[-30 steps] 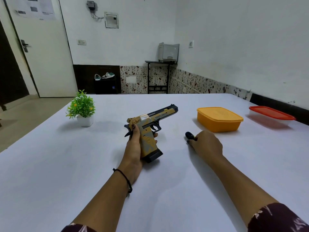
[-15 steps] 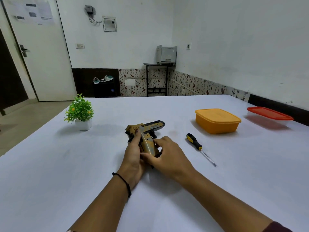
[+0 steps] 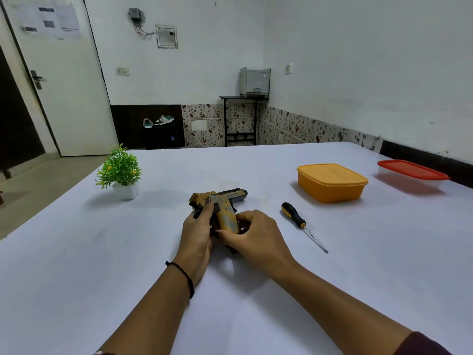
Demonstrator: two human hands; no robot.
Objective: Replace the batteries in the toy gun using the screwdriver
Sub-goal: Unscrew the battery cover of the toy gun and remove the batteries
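Note:
A tan and black toy gun (image 3: 225, 201) lies low over the white table (image 3: 102, 265), barrel pointing away and to the right. My left hand (image 3: 199, 231) wraps the rear of the gun from the left. My right hand (image 3: 256, 237) pinches the bottom of the grip, whose black base is mostly hidden under my fingers. A screwdriver (image 3: 294, 216) with a black and yellow handle lies free on the table to the right of my hands, its tip pointing toward me.
A closed orange box (image 3: 331, 181) stands to the right beyond the screwdriver. A clear box with a red lid (image 3: 412, 171) sits at the far right edge. A small potted plant (image 3: 120, 172) stands at the left.
My right hand let go of the screwdriver, which now lies on the table, and moved left onto the gun's grip. The gun came down from upright to low over the table.

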